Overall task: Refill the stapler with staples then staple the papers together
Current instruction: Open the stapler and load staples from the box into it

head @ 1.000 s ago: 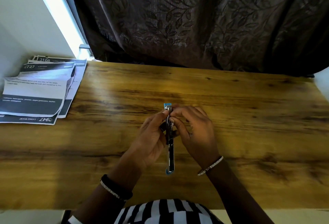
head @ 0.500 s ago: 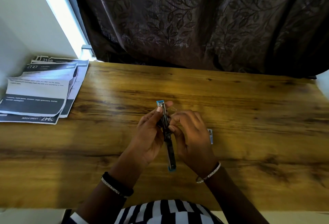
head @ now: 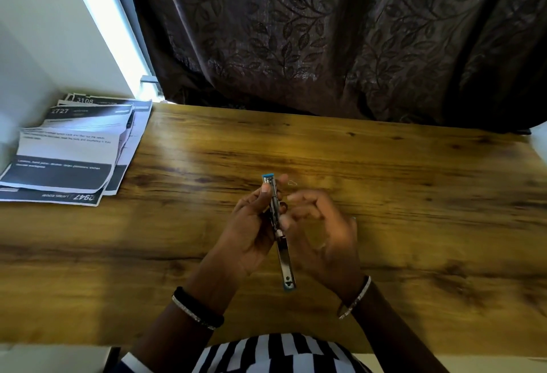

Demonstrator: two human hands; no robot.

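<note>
A slim stapler with blue ends is swung open into one long line above the wooden table. My left hand grips its upper half, thumb near the far blue tip. My right hand hovers just right of the stapler with fingers loosely curved and blurred, and I see nothing held in it. A small bent staple lies on the table just beyond my fingers. The papers, several printed sheets, sit stacked at the table's far left corner.
A dark leaf-patterned curtain hangs along the table's far edge. A white wall and a bright window strip border the left side. Bare wood lies to the right of my hands.
My right hand has let go of the stapler's upper part and drawn slightly right, fingers loosening. The left hand keeps holding the opened stapler. A small item seen right of my right hand is now hidden.
</note>
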